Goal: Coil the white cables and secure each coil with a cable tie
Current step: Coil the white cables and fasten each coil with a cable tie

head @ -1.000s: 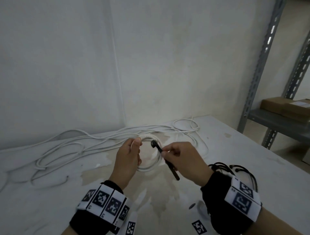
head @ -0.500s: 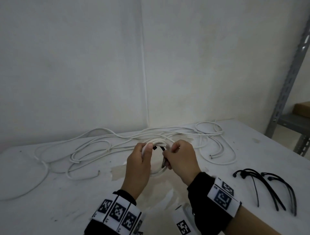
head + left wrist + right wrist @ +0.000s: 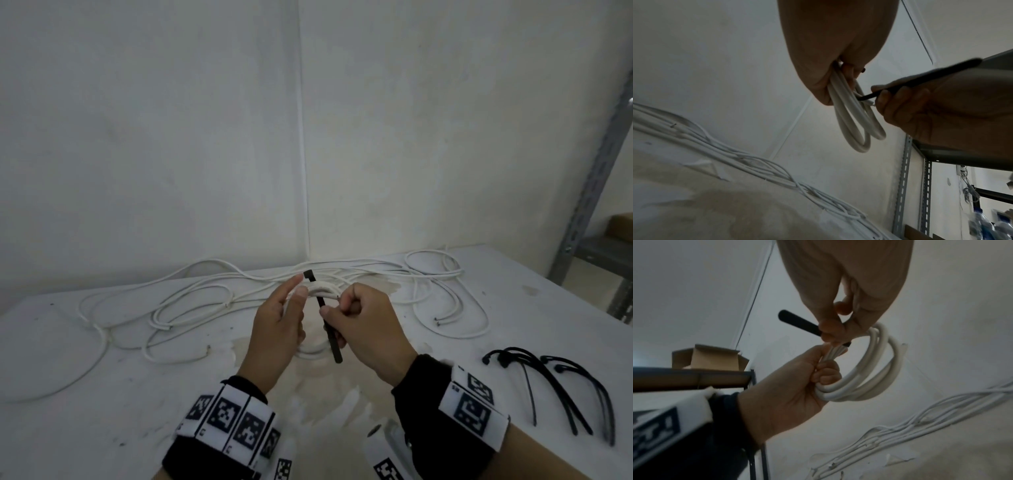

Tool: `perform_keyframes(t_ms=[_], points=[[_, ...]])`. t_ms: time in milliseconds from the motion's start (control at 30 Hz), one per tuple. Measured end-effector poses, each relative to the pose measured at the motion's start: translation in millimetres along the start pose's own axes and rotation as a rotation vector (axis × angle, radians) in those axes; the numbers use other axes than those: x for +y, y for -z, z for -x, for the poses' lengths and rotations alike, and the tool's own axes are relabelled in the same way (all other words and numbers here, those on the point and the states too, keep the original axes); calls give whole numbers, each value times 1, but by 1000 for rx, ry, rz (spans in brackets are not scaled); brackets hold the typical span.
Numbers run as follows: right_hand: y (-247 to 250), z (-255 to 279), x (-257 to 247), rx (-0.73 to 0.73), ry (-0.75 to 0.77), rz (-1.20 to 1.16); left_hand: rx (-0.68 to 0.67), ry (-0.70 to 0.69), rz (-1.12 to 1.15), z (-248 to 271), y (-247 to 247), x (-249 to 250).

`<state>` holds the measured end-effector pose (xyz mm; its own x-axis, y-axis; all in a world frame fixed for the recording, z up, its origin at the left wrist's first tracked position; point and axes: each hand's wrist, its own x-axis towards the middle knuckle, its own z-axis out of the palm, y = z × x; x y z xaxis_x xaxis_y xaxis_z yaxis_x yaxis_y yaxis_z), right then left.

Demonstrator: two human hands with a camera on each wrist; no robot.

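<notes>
My left hand (image 3: 297,291) grips a small coil of white cable (image 3: 324,288) above the table, with thumb and fingers wrapped round its strands. A black cable tie (image 3: 329,337) crosses the top of the coil. Its head sticks up behind the coil and its tail points down towards me. My right hand (image 3: 334,310) pinches the tie just below the coil. In the right wrist view the right hand (image 3: 830,331) holds the tie (image 3: 797,321) against the coil (image 3: 869,378). In the left wrist view the coil (image 3: 855,121) hangs in loops from the left hand (image 3: 846,73).
Several loose white cables (image 3: 205,294) sprawl along the back of the white table (image 3: 85,394), by the wall. A bunch of spare black ties (image 3: 561,383) lies at the right. A metal shelf frame (image 3: 589,178) with a cardboard box (image 3: 621,222) stands beyond the table's right edge.
The tie's head has gone from in front of the coil to up behind it, so the tie now lies across the coil's top. The head view has swung left.
</notes>
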<state>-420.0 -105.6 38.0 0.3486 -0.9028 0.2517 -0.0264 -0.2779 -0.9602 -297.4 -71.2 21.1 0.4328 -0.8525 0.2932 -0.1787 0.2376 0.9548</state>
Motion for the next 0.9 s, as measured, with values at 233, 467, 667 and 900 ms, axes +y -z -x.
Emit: perform_keyframes(t_ms=[233,467,667,900], points=[[2,-3,-3,-173,73,70,-27,27,66,0,4,6],[2,-4,-1,-240,135,131,18,24,87,0,8,8],[3,5,5,-326,360,221,83,66,175,-2,13,8],[-6,4,4,-232,476,172,63,86,228,-1,13,4]])
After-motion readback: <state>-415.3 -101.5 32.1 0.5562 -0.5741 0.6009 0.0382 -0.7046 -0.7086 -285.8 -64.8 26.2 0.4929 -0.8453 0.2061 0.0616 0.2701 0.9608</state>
